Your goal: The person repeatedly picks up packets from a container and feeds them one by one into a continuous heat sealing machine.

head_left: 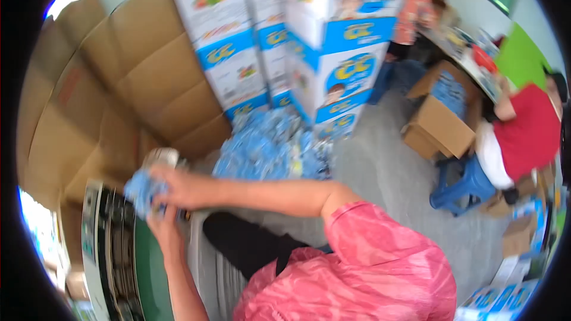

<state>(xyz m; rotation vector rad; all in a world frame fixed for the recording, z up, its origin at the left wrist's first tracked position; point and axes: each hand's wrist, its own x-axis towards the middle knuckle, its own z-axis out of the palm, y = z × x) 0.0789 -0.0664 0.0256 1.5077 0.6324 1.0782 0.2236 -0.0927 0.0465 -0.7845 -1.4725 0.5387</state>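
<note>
My right hand (pixel 181 187) reaches across at the left, its fingers closed on a crumpled light-blue plastic packet (pixel 139 193). Just below it, my left hand (pixel 162 219) is closed at the lower side of the same packet. Motion blur hides the exact finger positions and what is inside the packet. Both hands are over the end of a machine with a green belt (pixel 151 273) and a dark row of metal parts (pixel 116 244). A pale, round-edged piece (pixel 162 157) shows just behind my right hand.
A heap of blue plastic packets (pixel 262 145) lies beyond my right forearm. Stacked printed cartons (pixel 348 77) and brown cardboard (pixel 137 65) stand behind. At right, a person in red (pixel 526 131) sits on a blue stool (pixel 461 184) near an open box (pixel 446 122); another person (pixel 413 12) stands farther back.
</note>
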